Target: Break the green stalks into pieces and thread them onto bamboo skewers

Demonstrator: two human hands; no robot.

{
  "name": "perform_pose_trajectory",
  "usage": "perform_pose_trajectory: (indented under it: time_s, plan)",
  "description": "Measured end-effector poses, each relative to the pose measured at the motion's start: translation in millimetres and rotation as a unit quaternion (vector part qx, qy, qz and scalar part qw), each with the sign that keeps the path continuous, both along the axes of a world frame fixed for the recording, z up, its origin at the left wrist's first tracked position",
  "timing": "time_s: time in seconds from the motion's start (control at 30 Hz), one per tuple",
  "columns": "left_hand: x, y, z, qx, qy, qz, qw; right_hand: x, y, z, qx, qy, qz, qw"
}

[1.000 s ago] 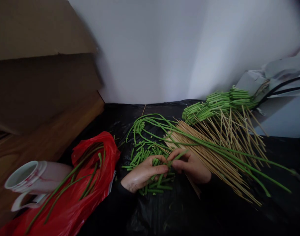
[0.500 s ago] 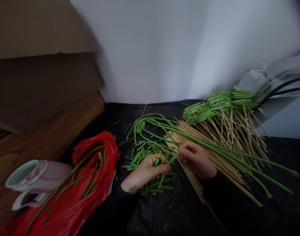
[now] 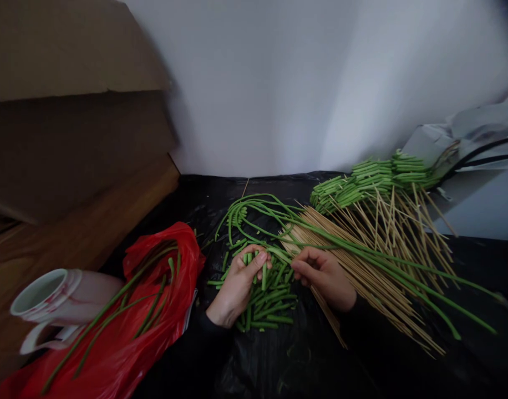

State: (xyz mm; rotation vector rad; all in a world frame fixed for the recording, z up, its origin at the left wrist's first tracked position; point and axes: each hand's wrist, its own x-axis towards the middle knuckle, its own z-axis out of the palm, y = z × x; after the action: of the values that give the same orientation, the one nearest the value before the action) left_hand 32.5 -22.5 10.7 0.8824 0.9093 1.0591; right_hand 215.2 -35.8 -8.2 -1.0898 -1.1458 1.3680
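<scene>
My left hand (image 3: pixel 240 282) is closed around a few short cut pieces of long bean (image 3: pixel 264 275), held over a pile of bean pieces (image 3: pixel 274 305). To its right, my right hand (image 3: pixel 324 277) is pinched, thumb against fingers; what lies between the fingertips is too small to make out. Whole long beans (image 3: pixel 357 246) loop behind both hands and run off to the right. Beneath them lies a bundle of bamboo skewers (image 3: pixel 379 291). Rows of bean pieces threaded on skewers (image 3: pixel 372 180) are stacked at the back right.
On the left, a red plastic bag (image 3: pixel 154 343) holds more long beans, beside a tipped white mug (image 3: pixel 87 293). Black plastic sheeting (image 3: pixel 258 366) covers the work surface. A cardboard box (image 3: pixel 71 122) stands at the back left, and a pale wall (image 3: pixel 254 88) rises behind.
My left hand has turned and risen slightly, with the bean pieces in its fingers now more upright. My right hand has moved a little left and down; the bean piece between the hands no longer shows there.
</scene>
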Motion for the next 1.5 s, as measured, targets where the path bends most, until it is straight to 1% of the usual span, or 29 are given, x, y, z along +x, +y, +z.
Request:
perform_pose_trajectory:
  time_s: [0.1,0.2,0.23,0.27,0.3,0.33,0.4,0.5,0.6,0.67,0.77,0.83,0.87,0.97,1.03,1.07,1.1,1.13,1.17,1.23,1.27,1.3,1.33,1.37,1.43,1.47,1.5]
  plan:
    - [0,3,-3.6,-0.022,-0.075,0.025,0.997,-4,-3,1.1,-0.013,0.000,0.035,0.999]
    - [-9,12,0.7,-0.043,-0.148,0.063,0.986,-5,-5,0.2,-0.036,-0.007,0.092,0.995]
    - [-13,15,3.3,-0.035,-0.170,0.080,0.982,-5,-5,-0.4,-0.039,-0.010,0.109,0.993]
    - [-16,18,5.8,-0.031,-0.187,0.085,0.978,-5,-5,-1.1,-0.039,-0.011,0.122,0.992]
    - [-18,19,8.0,-0.038,-0.196,0.074,0.977,-6,-5,-1.7,-0.036,-0.008,0.130,0.991]
    - [-19,20,9.6,-0.048,-0.195,0.050,0.978,-6,-5,-2.2,-0.031,-0.004,0.135,0.990]
    - [-17,16,11.0,-0.059,-0.154,-0.015,0.986,-6,-4,-2.4,-0.019,0.003,0.142,0.990]
    - [-11,7,10.9,-0.039,-0.026,-0.109,0.993,-3,-5,-0.4,0.002,-0.011,0.148,0.989]
    - [-9,0,12.2,-0.024,0.099,-0.191,0.976,2,-6,4.0,0.038,-0.053,0.158,0.985]
    - [-10,-1,13.8,-0.009,0.162,-0.228,0.960,4,-7,6.8,0.076,-0.089,0.156,0.981]
    - [-12,-2,13.8,0.011,0.223,-0.252,0.942,6,-9,8.4,0.164,-0.172,0.129,0.963]
    - [-11,-2,11.2,0.039,0.253,-0.248,0.934,5,-10,7.5,0.216,-0.247,0.119,0.937]
    - [-10,-1,9.5,0.061,0.269,-0.242,0.930,4,-11,6.6,0.230,-0.285,0.120,0.923]
    - [-9,-1,5.3,0.124,0.316,-0.240,0.910,2,-14,3.1,0.236,-0.379,0.138,0.884]
    - [-10,0,4.8,0.137,0.321,-0.255,0.902,2,-16,1.7,0.228,-0.403,0.154,0.873]
    - [-11,0,5.5,0.137,0.313,-0.264,0.902,2,-16,1.7,0.221,-0.399,0.165,0.875]
    - [-13,0,6.6,0.131,0.301,-0.273,0.904,2,-16,2.2,0.213,-0.381,0.175,0.883]
    - [-14,-1,8.0,0.118,0.283,-0.283,0.909,2,-16,3.3,0.198,-0.349,0.186,0.897]
    - [-15,-1,9.7,0.102,0.261,-0.292,0.915,2,-16,4.7,0.171,-0.302,0.202,0.916]
    - [-15,-3,12.7,0.074,0.203,-0.298,0.930,1,-16,7.8,0.089,-0.169,0.240,0.952]
    - [-15,-4,13.7,0.068,0.165,-0.291,0.940,0,-17,9.2,0.045,-0.098,0.260,0.960]
    - [-14,-5,14.2,0.066,0.119,-0.276,0.951,-2,-17,10.3,0.008,-0.038,0.277,0.960]
    - [-13,-5,14.2,0.065,0.069,-0.254,0.963,-3,-18,11.3,-0.014,0.003,0.285,0.958]
    - [-12,-5,13.6,0.058,0.018,-0.227,0.972,-5,-18,12.1,-0.021,0.021,0.284,0.958]
    - [-11,-1,11.4,0.008,-0.092,-0.175,0.980,-5,-17,14.0,-0.008,0.004,0.251,0.968]
    - [-11,1,10.3,-0.034,-0.150,-0.152,0.976,-3,-15,15.2,0.002,-0.019,0.224,0.974]
    - [-11,4,9.3,-0.080,-0.207,-0.131,0.966,1,-13,16.5,0.013,-0.047,0.193,0.980]
